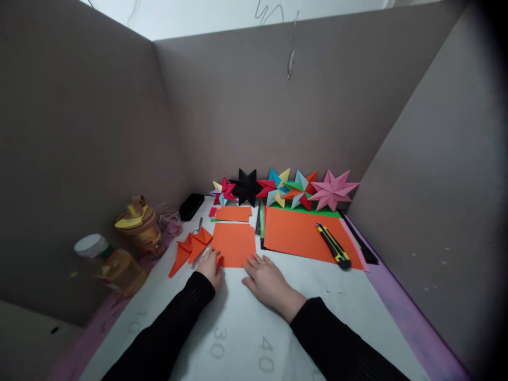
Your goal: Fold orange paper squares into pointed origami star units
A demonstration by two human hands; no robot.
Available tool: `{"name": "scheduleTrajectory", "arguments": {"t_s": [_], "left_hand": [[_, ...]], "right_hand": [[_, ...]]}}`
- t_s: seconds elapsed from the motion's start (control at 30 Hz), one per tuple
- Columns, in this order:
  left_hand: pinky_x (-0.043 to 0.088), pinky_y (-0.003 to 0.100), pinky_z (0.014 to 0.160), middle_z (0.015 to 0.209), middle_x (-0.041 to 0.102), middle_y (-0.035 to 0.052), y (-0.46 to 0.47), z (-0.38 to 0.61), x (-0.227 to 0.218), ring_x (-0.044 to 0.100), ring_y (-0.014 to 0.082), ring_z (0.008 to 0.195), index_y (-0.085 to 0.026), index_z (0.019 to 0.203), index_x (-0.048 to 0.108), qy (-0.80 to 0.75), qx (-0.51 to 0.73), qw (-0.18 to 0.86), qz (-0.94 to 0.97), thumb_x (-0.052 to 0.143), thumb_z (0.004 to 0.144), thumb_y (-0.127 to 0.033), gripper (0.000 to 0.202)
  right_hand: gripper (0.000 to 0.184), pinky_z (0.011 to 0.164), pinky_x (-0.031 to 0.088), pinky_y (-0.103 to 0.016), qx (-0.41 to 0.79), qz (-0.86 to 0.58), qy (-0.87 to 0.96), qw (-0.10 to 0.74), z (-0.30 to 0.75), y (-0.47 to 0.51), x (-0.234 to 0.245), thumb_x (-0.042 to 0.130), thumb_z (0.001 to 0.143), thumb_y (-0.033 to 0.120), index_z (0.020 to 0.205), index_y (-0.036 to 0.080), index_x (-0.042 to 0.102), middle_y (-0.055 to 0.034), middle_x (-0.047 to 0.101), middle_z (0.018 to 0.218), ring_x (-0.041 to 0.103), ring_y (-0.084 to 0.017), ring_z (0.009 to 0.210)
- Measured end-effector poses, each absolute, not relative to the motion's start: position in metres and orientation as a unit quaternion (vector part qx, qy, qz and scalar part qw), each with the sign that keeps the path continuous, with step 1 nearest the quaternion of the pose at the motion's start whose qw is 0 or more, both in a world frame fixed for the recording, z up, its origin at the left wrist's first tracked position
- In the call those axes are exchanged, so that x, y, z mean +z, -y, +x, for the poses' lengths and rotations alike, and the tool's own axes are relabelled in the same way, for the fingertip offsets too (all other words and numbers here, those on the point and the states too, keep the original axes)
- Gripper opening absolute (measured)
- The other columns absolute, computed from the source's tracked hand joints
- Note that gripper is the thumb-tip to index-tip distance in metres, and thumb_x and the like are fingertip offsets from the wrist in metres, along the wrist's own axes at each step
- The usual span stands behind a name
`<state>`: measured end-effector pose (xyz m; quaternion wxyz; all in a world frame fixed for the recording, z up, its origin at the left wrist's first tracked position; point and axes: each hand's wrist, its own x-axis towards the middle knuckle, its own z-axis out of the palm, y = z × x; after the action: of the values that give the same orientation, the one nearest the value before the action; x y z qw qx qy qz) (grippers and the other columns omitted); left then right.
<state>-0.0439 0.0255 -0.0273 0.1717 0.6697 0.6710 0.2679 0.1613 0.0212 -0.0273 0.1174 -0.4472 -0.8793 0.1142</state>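
An orange paper square (234, 242) lies flat on the white cutting mat (238, 328) in front of me. My left hand (210, 267) pinches the square's near left corner, which is lifted and folded up a little. My right hand (266, 279) rests flat beside it, fingers spread, fingertips touching the square's near right edge. Folded orange paper pieces (190, 248) lie just left of the left hand.
A larger orange sheet (304, 235) lies to the right with a yellow-black utility knife (334, 246) on it. Several folded paper stars (283, 189) lean against the back cardboard wall. A smaller orange piece (233, 213), a bottle (113, 264) and a jar (138, 225) stand left. Cardboard walls enclose three sides.
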Motion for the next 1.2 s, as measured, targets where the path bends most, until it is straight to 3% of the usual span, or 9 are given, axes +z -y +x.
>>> {"name": "scheduleTrajectory", "arguments": {"t_s": [0.13, 0.27, 0.37, 0.53, 0.7, 0.93, 1.07, 1.13, 1.2], "left_hand": [[0.037, 0.046, 0.102, 0.121, 0.055, 0.015, -0.03, -0.048, -0.033, 0.049, 0.0273, 0.119, -0.014, 0.103, 0.055, -0.673, 0.326, 0.203, 0.633, 0.051, 0.069, -0.01, 0.034], [0.055, 0.038, 0.077, 0.11, 0.061, 0.0149, -0.029, -0.051, -0.038, 0.064, 0.0219, 0.096, -0.014, 0.11, 0.047, -0.666, 0.395, 0.266, 0.574, 0.046, 0.077, -0.016, 0.033], [0.057, 0.032, 0.066, 0.116, 0.058, 0.0177, -0.028, -0.051, -0.038, 0.066, 0.0213, 0.091, -0.013, 0.114, 0.044, -0.652, 0.438, 0.301, 0.541, 0.046, 0.081, -0.027, 0.035], [0.05, 0.037, 0.089, 0.121, 0.059, 0.0152, -0.04, -0.049, -0.026, 0.053, 0.0259, 0.116, -0.014, 0.115, 0.054, -0.627, 0.457, 0.328, 0.539, 0.059, 0.075, -0.036, 0.046], [0.038, 0.043, 0.102, 0.117, 0.063, 0.015, -0.053, -0.05, -0.017, 0.055, 0.0286, 0.114, -0.009, 0.112, 0.062, -0.639, 0.415, 0.35, 0.545, 0.065, 0.067, -0.026, 0.049], [0.038, 0.04, 0.103, 0.119, 0.062, 0.0115, -0.036, -0.061, -0.011, 0.055, 0.0277, 0.114, -0.012, 0.118, 0.06, -0.58, 0.43, 0.361, 0.59, 0.063, 0.068, -0.044, 0.06], [0.044, 0.037, 0.097, 0.12, 0.062, 0.013, -0.027, -0.056, -0.014, 0.056, 0.0274, 0.112, -0.011, 0.121, 0.057, -0.563, 0.451, 0.387, 0.575, 0.06, 0.07, -0.051, 0.065], [0.044, 0.036, 0.097, 0.118, 0.063, 0.0118, -0.024, -0.05, -0.015, 0.056, 0.026, 0.111, -0.012, 0.121, 0.058, -0.566, 0.431, 0.367, 0.6, 0.057, 0.073, -0.044, 0.057], [0.042, 0.036, 0.098, 0.115, 0.065, 0.0099, -0.019, -0.041, -0.014, 0.057, 0.0241, 0.11, -0.014, 0.118, 0.061, -0.566, 0.405, 0.328, 0.639, 0.052, 0.077, -0.035, 0.047]], "right_hand": [[0.025, 0.095, 0.034, -0.04, 0.08, -0.431, 0.889, 0.133, 0.164, -0.022, -0.02, 0.042, 0.091, 0.027, 0.094, 0.017, 0.064, -0.0114, 0.064, 0.106, 0.052, -0.025, 0.11], [0.025, 0.089, 0.038, -0.035, 0.07, -0.427, 0.89, 0.146, 0.165, -0.022, -0.019, 0.043, 0.091, 0.027, 0.085, 0.017, 0.065, -0.0096, 0.065, 0.095, 0.055, -0.023, 0.1], [0.022, 0.089, 0.038, -0.033, 0.073, -0.429, 0.887, 0.157, 0.165, -0.022, -0.02, 0.046, 0.089, 0.028, 0.085, 0.017, 0.065, -0.0085, 0.065, 0.092, 0.055, -0.023, 0.099], [0.02, 0.09, 0.038, -0.034, 0.084, -0.434, 0.882, 0.165, 0.166, -0.018, -0.019, 0.052, 0.086, 0.033, 0.081, 0.018, 0.065, -0.0073, 0.066, 0.088, 0.056, -0.023, 0.098], [0.018, 0.097, 0.034, -0.039, 0.146, -0.385, 0.887, 0.208, 0.178, -0.006, -0.021, 0.051, 0.086, 0.028, 0.094, 0.02, 0.065, -0.0068, 0.068, 0.095, 0.053, -0.024, 0.11], [0.053, 0.098, 0.04, -0.04, 0.38, -0.455, 0.675, 0.439, 0.199, -0.006, -0.035, 0.056, 0.082, 0.029, 0.132, 0.024, 0.041, -0.0107, 0.046, 0.135, 0.046, -0.022, 0.12], [0.055, 0.087, 0.048, -0.037, 0.572, -0.413, 0.505, 0.497, 0.195, -0.015, -0.037, 0.061, 0.08, 0.036, 0.13, 0.021, 0.043, -0.0114, 0.06, 0.115, 0.06, -0.02, 0.1], [0.049, 0.084, 0.049, -0.036, 0.609, -0.396, 0.487, 0.485, 0.193, -0.014, -0.034, 0.06, 0.081, 0.036, 0.125, 0.019, 0.049, -0.0072, 0.067, 0.094, 0.064, -0.019, 0.088], [0.047, 0.087, 0.049, -0.036, 0.608, -0.388, 0.502, 0.477, 0.191, -0.011, -0.028, 0.057, 0.083, 0.036, 0.126, 0.019, 0.05, -0.0063, 0.068, 0.096, 0.064, -0.018, 0.089]]}}
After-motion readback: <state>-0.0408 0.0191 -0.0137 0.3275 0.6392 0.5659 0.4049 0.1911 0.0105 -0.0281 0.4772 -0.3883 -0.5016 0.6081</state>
